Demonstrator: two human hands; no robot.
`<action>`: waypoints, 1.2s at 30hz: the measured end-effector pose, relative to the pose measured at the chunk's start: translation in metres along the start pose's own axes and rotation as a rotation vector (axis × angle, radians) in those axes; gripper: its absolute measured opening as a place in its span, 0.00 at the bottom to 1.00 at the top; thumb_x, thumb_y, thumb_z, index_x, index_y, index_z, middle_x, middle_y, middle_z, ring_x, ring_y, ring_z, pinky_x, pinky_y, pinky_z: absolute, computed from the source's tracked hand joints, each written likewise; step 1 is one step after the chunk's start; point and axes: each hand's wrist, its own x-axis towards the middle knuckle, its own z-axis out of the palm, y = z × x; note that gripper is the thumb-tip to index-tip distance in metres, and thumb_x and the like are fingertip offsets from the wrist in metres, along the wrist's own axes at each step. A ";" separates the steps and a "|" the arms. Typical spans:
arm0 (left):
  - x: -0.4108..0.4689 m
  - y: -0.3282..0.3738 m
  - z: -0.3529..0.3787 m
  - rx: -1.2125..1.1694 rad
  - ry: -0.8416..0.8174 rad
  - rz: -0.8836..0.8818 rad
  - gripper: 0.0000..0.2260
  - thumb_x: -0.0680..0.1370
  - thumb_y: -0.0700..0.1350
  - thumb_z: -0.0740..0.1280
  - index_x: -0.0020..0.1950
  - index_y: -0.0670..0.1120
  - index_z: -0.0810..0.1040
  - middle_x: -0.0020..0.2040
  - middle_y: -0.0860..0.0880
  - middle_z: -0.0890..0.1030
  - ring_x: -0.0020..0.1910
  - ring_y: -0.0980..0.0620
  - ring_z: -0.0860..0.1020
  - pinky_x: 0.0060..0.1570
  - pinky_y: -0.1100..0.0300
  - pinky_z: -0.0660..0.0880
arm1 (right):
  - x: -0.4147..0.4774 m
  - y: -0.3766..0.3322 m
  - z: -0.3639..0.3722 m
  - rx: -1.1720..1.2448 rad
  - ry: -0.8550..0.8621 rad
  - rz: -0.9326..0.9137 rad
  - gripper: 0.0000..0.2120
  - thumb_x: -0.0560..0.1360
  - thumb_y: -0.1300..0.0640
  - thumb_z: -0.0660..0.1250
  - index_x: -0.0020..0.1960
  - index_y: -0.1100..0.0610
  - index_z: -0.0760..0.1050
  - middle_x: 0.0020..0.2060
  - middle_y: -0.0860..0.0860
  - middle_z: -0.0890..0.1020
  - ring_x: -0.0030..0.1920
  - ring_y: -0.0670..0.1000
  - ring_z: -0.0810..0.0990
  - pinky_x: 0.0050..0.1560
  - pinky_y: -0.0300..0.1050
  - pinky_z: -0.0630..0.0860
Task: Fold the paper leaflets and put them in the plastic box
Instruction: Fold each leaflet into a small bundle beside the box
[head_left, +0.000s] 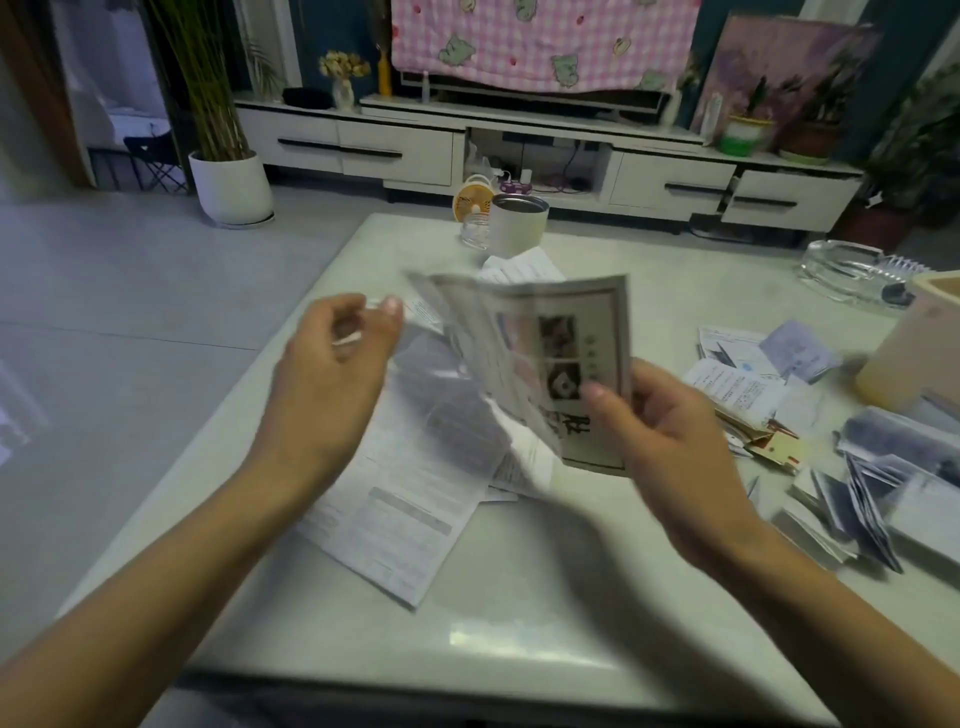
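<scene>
Right hand (670, 431) pinches a leaflet (545, 364) at its near right edge, thumb on the printed face, fingers behind, lifted clear of the table (519, 597), likely so the panels hang free for folding. Left hand (332, 364) is loose and half curled, holding nothing, just left of the leaflet's far corner, probably coming in to take the free edge. Leaflet stands roughly upright, long axis running near to far and tilted, printed face toward the camera, creased panel fanning left; motion blur hides detail. Under it lie unfolded sheets (395, 519) flat on the table. Right of the hand, folded leaflets (737, 384) in a loose heap, more at near right. Box (909, 353) at far right edge, cropped; contents not visible.
</scene>
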 end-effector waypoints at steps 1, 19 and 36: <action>-0.001 0.001 0.006 -0.039 -0.102 -0.046 0.31 0.72 0.66 0.62 0.68 0.48 0.69 0.64 0.51 0.74 0.62 0.53 0.73 0.63 0.51 0.71 | 0.002 -0.008 -0.007 0.139 -0.008 0.102 0.10 0.76 0.64 0.62 0.49 0.54 0.80 0.45 0.50 0.85 0.46 0.48 0.82 0.50 0.47 0.79; -0.006 0.005 0.053 -0.482 -0.308 -0.636 0.02 0.72 0.43 0.70 0.42 0.45 0.80 0.35 0.46 0.85 0.31 0.49 0.83 0.26 0.54 0.79 | 0.011 -0.002 -0.056 0.389 0.048 0.537 0.12 0.74 0.66 0.61 0.54 0.61 0.79 0.44 0.54 0.85 0.43 0.52 0.85 0.40 0.45 0.82; -0.022 0.021 0.065 -0.946 -0.667 -0.545 0.23 0.80 0.60 0.48 0.58 0.50 0.77 0.54 0.46 0.83 0.53 0.46 0.82 0.46 0.48 0.80 | -0.022 0.027 -0.017 -0.870 -0.231 -0.455 0.23 0.81 0.44 0.48 0.67 0.52 0.71 0.70 0.55 0.68 0.71 0.51 0.62 0.71 0.44 0.54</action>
